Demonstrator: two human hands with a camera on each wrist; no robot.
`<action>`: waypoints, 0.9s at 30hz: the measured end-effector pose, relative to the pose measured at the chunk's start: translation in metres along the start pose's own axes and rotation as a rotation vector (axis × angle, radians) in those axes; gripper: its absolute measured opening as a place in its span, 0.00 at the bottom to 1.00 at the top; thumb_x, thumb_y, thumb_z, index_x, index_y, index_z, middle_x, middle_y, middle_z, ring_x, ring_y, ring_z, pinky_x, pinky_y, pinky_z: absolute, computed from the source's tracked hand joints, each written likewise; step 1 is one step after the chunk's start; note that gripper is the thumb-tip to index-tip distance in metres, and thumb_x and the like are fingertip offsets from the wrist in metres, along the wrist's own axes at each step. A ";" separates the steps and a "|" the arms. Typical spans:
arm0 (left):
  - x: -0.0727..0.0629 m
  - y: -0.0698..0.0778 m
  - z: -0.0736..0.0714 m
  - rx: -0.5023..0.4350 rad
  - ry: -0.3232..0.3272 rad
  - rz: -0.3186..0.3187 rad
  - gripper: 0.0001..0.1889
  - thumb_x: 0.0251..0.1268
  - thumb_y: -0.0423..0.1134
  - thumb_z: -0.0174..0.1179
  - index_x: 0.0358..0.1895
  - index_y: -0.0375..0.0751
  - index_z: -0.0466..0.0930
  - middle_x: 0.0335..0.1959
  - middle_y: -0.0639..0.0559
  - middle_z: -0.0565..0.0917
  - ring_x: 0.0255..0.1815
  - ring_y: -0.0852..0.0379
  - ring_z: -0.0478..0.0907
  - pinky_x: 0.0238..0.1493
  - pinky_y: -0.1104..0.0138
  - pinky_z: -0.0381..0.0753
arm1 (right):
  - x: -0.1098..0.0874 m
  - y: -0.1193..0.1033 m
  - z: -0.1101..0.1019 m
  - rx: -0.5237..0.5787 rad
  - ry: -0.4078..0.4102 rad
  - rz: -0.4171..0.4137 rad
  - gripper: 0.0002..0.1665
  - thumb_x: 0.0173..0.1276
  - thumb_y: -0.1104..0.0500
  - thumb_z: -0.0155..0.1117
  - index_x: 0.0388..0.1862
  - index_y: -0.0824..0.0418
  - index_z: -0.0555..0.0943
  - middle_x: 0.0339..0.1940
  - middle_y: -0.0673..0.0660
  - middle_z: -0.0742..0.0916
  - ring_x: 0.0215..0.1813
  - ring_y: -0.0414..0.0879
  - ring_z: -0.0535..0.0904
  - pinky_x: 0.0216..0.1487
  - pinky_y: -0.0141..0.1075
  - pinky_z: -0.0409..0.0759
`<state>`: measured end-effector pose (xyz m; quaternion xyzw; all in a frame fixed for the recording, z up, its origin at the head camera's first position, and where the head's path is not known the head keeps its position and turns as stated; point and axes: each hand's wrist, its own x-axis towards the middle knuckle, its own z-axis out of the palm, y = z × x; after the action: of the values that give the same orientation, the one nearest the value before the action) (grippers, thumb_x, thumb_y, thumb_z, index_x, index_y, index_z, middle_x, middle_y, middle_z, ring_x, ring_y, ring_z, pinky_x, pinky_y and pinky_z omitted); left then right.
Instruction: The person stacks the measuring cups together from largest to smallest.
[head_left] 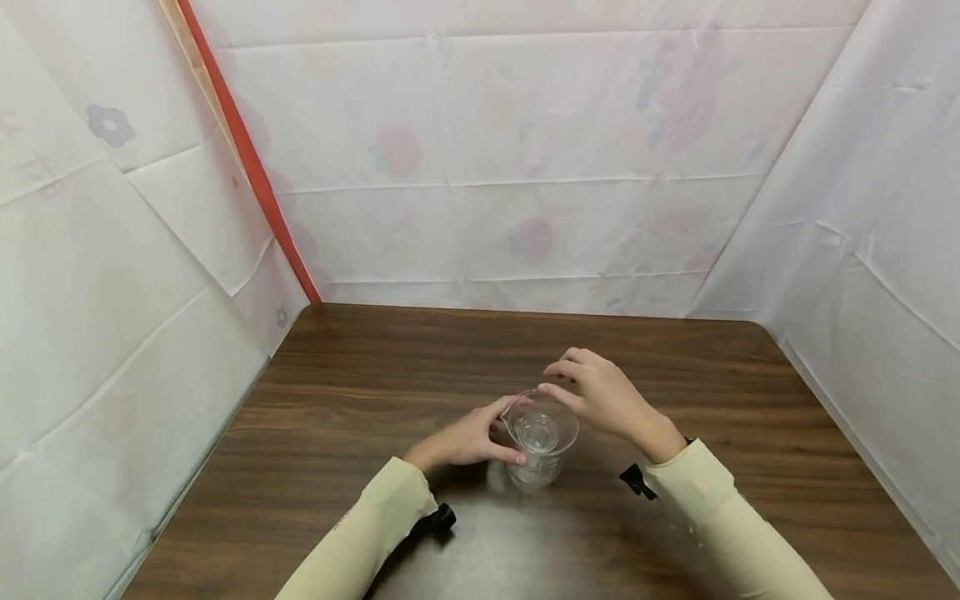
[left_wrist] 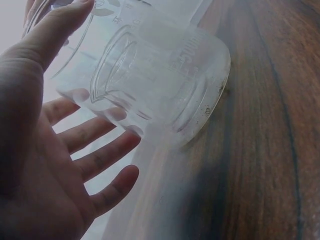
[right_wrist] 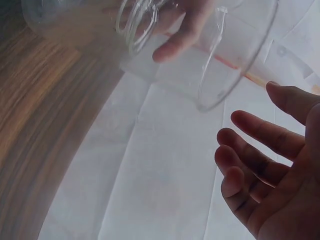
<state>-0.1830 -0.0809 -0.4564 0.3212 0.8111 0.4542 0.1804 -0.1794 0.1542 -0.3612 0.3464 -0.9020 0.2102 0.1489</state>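
Note:
A large clear glass beaker (head_left: 542, 473) stands on the brown table, with a smaller glass beaker (head_left: 537, 433) nested inside it. My left hand (head_left: 472, 435) holds the large beaker from the left, thumb on the near side and fingers round the far side. In the left wrist view, printed marks show on the large beaker's wall (left_wrist: 200, 65), and the small beaker's spouted rim (left_wrist: 95, 92) shows through it. Beside the large beaker's rim, my right hand (head_left: 600, 396) hovers with loosely bent fingers. Nothing is between those fingers in the right wrist view.
The dark wood-grain table (head_left: 360, 392) extends around the beakers. White printed cloth (head_left: 480, 150) hangs behind it and along both sides. A red strip (head_left: 255, 167) runs down the back left corner to the table.

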 end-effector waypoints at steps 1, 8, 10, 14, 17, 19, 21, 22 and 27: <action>0.000 0.000 0.000 -0.003 0.000 0.000 0.46 0.57 0.50 0.70 0.76 0.57 0.52 0.71 0.56 0.69 0.69 0.58 0.69 0.63 0.58 0.74 | 0.000 0.001 -0.001 -0.001 0.002 0.007 0.12 0.65 0.52 0.69 0.41 0.57 0.86 0.34 0.51 0.83 0.35 0.42 0.78 0.36 0.35 0.77; -0.001 0.003 -0.001 -0.026 0.008 0.008 0.46 0.57 0.48 0.71 0.76 0.55 0.53 0.71 0.56 0.69 0.70 0.58 0.68 0.64 0.56 0.74 | -0.001 0.006 -0.004 0.011 0.004 0.059 0.15 0.65 0.49 0.68 0.45 0.57 0.85 0.41 0.52 0.83 0.44 0.47 0.79 0.44 0.42 0.79; -0.001 0.003 -0.001 -0.012 0.007 0.003 0.47 0.57 0.49 0.70 0.77 0.58 0.51 0.72 0.57 0.67 0.71 0.58 0.67 0.64 0.56 0.73 | -0.002 0.007 -0.005 0.020 -0.004 0.082 0.18 0.66 0.48 0.67 0.47 0.57 0.85 0.44 0.53 0.83 0.47 0.49 0.79 0.47 0.45 0.79; -0.002 0.004 0.001 0.022 0.004 -0.008 0.48 0.58 0.52 0.69 0.77 0.63 0.47 0.74 0.61 0.64 0.72 0.60 0.65 0.65 0.58 0.73 | -0.002 0.012 -0.005 0.026 -0.038 0.128 0.24 0.67 0.45 0.65 0.54 0.59 0.82 0.49 0.56 0.83 0.52 0.53 0.78 0.52 0.49 0.78; -0.002 0.004 0.001 0.025 0.004 -0.006 0.48 0.58 0.52 0.69 0.77 0.62 0.47 0.75 0.61 0.63 0.72 0.59 0.64 0.65 0.57 0.73 | -0.002 0.017 -0.004 0.022 -0.065 0.155 0.28 0.68 0.44 0.64 0.59 0.60 0.79 0.53 0.59 0.81 0.55 0.55 0.76 0.56 0.52 0.76; -0.002 0.005 0.000 0.017 0.009 0.000 0.48 0.58 0.52 0.69 0.78 0.59 0.47 0.75 0.59 0.63 0.73 0.58 0.64 0.65 0.55 0.73 | -0.001 0.020 -0.004 0.022 -0.073 0.171 0.30 0.68 0.43 0.63 0.62 0.60 0.77 0.55 0.60 0.80 0.57 0.56 0.75 0.57 0.54 0.75; -0.001 0.006 0.000 0.013 0.021 0.007 0.48 0.58 0.51 0.69 0.78 0.57 0.48 0.75 0.58 0.64 0.73 0.57 0.64 0.65 0.54 0.73 | -0.001 0.021 -0.004 0.028 -0.075 0.188 0.32 0.68 0.42 0.63 0.64 0.60 0.76 0.57 0.61 0.79 0.59 0.58 0.74 0.59 0.55 0.74; -0.002 0.006 0.000 0.013 0.028 0.007 0.48 0.58 0.50 0.69 0.77 0.56 0.49 0.74 0.58 0.65 0.73 0.57 0.64 0.65 0.53 0.73 | -0.001 0.021 -0.004 0.032 -0.076 0.197 0.33 0.68 0.42 0.62 0.65 0.60 0.75 0.58 0.61 0.79 0.60 0.58 0.73 0.59 0.56 0.73; -0.002 0.006 0.005 0.029 0.012 0.009 0.49 0.58 0.51 0.69 0.78 0.55 0.48 0.74 0.58 0.65 0.73 0.59 0.64 0.65 0.57 0.72 | -0.010 0.024 -0.003 0.055 -0.110 0.270 0.38 0.68 0.40 0.61 0.69 0.62 0.70 0.65 0.64 0.75 0.66 0.61 0.70 0.62 0.59 0.70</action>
<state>-0.1771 -0.0770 -0.4540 0.3249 0.8172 0.4450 0.1688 -0.1885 0.1777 -0.3695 0.2370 -0.9411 0.2336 0.0599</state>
